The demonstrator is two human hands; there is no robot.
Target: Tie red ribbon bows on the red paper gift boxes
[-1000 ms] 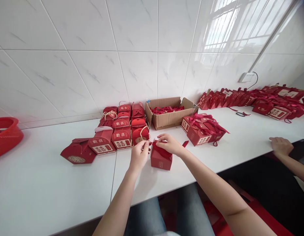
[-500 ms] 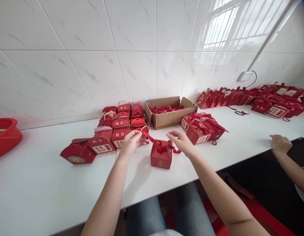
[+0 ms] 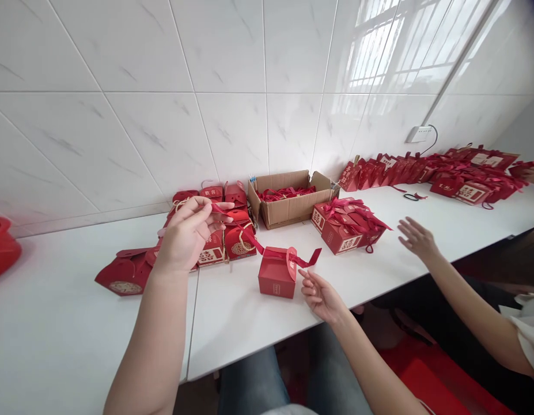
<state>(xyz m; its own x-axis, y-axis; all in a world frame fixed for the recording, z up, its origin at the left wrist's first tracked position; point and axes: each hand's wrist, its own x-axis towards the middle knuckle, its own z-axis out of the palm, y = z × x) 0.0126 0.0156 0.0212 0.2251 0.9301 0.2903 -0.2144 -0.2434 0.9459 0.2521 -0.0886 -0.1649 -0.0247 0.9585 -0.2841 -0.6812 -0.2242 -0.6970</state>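
Note:
A small red gift box [image 3: 277, 281] stands on the white table in front of me. A red ribbon [image 3: 252, 236] is threaded through its top and runs taut up to the left. My left hand [image 3: 188, 230] pinches that end, raised in front of the grouped boxes. The ribbon's short other end [image 3: 312, 257] sticks out loose on the box's right side. Just below it is my right hand [image 3: 322, 295], its fingers loosely bent and apart, with nothing visible in them. Its index fingertip is close to the box's right edge.
Several red boxes [image 3: 211, 253] stand grouped at left, partly behind my left hand. A cardboard box [image 3: 288, 214] holds red ribbons. Ribboned boxes [image 3: 351, 227] sit to its right, with more [image 3: 469, 187] farther along. A co-worker's hand [image 3: 417, 236] reaches over the table.
My left hand has moved left and up, drawing the ribbon longer through the box top. My right hand has dropped beside the box. The co-worker's hand has moved inward over the table.

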